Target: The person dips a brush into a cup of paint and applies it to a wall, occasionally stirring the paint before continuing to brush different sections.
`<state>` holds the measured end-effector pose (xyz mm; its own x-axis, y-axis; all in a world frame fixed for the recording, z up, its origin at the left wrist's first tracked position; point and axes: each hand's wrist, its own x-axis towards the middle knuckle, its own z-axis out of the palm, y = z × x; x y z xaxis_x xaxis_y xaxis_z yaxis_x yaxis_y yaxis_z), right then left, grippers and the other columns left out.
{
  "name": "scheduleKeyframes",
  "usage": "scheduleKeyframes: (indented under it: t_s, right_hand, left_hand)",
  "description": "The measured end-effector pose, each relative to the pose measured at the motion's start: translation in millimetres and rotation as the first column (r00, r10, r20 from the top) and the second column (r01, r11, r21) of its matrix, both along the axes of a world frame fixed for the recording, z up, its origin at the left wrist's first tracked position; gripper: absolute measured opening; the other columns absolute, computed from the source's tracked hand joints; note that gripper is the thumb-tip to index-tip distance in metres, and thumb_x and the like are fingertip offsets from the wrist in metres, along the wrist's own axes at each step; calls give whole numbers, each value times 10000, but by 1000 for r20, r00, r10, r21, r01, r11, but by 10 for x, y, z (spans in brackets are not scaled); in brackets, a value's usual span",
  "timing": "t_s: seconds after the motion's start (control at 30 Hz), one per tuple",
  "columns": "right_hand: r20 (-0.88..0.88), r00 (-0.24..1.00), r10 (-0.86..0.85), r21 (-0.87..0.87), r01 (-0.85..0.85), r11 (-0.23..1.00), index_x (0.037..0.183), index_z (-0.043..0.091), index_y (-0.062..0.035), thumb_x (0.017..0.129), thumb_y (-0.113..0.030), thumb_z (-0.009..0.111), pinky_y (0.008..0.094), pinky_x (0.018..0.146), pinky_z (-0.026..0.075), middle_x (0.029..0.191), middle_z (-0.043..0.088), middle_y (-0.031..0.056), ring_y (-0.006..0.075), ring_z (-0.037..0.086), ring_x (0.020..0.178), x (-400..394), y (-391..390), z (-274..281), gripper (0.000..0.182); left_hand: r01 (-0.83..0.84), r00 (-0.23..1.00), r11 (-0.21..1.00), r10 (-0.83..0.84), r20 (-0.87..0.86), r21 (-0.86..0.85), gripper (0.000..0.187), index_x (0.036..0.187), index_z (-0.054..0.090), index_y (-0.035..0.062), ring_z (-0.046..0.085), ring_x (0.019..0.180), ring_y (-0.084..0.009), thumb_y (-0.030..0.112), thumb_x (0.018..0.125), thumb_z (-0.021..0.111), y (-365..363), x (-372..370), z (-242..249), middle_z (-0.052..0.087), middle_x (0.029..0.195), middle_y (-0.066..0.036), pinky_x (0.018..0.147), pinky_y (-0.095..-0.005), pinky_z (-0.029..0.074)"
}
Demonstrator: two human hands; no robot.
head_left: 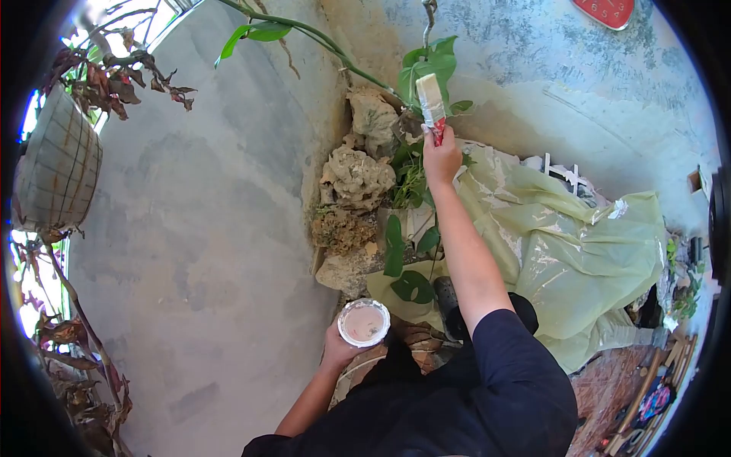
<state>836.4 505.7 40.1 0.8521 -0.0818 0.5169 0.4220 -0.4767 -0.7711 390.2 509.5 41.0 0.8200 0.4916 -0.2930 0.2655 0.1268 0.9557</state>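
My right hand point(442, 158), at the end of an outstretched arm, is closed round the red handle of a paint brush point(431, 99). The brush points up, its pale bristles beside large green leaves point(443, 57) near the corner of the walls. Lower down, my left hand point(340, 349) holds a round white-rimmed tub point(364, 323) from its left side. Pale liquid with a few small specks fills part of the tub. Most of my left fingers are hidden by the tub.
Rough rocks point(358, 179) stack up in the corner between the grey wall point(198, 198) and the blue-stained wall point(525, 68). A green plastic sheet point(563, 244) covers things at right. A hanging basket point(61, 164) is at left; a red clock point(607, 9) hangs top right.
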Motion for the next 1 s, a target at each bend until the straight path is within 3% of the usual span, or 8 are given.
scheduleKeyframes:
  t_s: [0.13,0.43,0.53,0.73,1.0]
  right_hand:
    - [16,997,78,27,-79,997,987,666,-92,882,-359,773,461,612,513,738,700,139,375,684,683,-81,98,-128,306]
    - [15,984,178,-42,-177,983,973,669,-55,809,-374,830,417,571,493,649,633,116,346,636,592,-258,184,-178,394]
    - [-48,960,275,-64,-277,959,1027,695,-100,816,-350,794,463,636,535,772,714,149,368,703,727,-327,206,-158,341]
    - [-110,926,362,-105,-373,922,965,710,-82,818,-344,777,437,619,516,690,665,138,361,668,668,-492,296,-153,308]
    - [-228,834,503,52,-506,861,1024,723,-59,831,-328,781,394,633,508,717,670,154,341,659,658,-667,509,-156,336]
  left_hand:
    - [-5,1000,1000,4,9,22,801,1292,618,14,665,1121,-182,158,601,997,-3,-14,79,706,1220,-78,1029,-370,510]
    - [-22,1000,1000,22,12,14,805,1297,614,13,666,1122,-182,153,603,997,36,-196,6,705,1222,-81,1028,-365,509]
    - [-29,999,1000,29,18,-3,808,1301,610,13,666,1121,-180,150,604,996,60,-238,8,705,1221,-82,1025,-363,511]
    - [-51,998,999,52,34,-12,795,1296,612,9,671,1113,-185,151,612,991,56,-319,-16,706,1215,-86,1017,-366,517]
    - [-95,994,995,93,50,38,784,1282,622,-11,680,1106,-199,160,609,986,70,-434,-82,710,1210,-104,1010,-380,524]
